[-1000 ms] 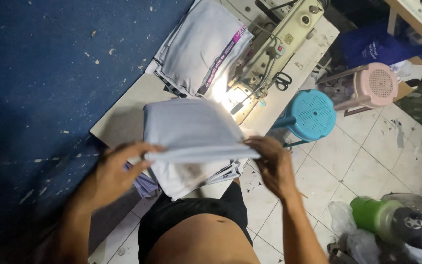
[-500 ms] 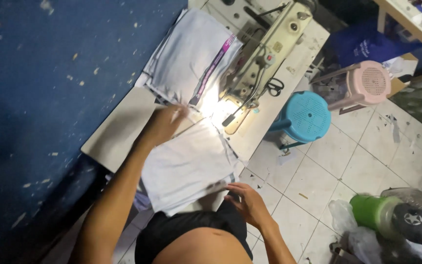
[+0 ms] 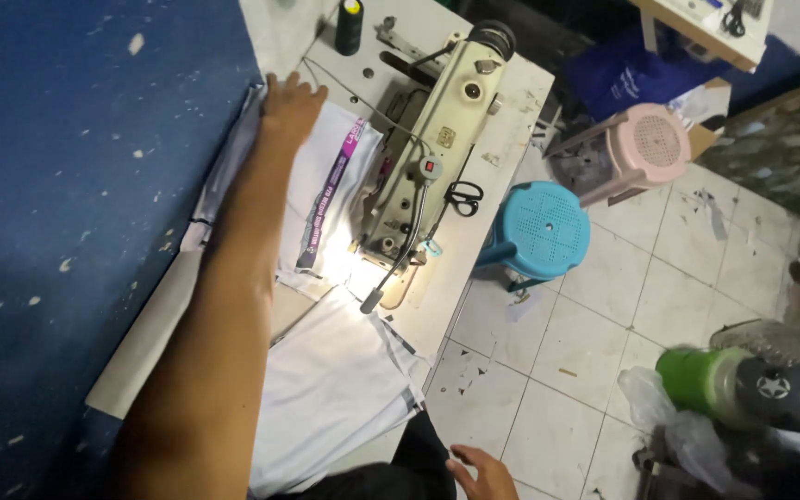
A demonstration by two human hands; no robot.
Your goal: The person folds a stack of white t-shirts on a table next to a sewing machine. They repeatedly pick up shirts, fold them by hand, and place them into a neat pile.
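Left hand (image 3: 291, 106) flat on white cloth stack (image 3: 321, 199) (beside sewing machine (image 3: 428, 148)), right hand (image 3: 483, 472) spread

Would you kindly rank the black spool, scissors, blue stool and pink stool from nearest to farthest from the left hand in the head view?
From the left hand, resting on the fabric pile at the table's far end:
1. Black spool, just beyond it.
2. Scissors, right of the sewing machine.
3. Blue stool, on the floor.
4. Pink stool, farther right.
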